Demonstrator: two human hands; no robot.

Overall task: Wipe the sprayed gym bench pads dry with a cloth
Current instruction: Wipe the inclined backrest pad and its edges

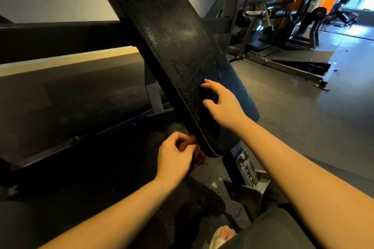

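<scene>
My left hand pinches a brown cloth against the lower end of the black bench pad. Just above it, my right hand rests on the pad, fingers loosely spread.

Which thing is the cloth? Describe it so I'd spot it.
Find the long black tilted bench pad crossing the middle. At its lower end, the left hand grips a crumpled cloth. Its rusty brown stands out against the black padding.

Bare forearms, dark legwear, pale open-toed sandal.
</scene>
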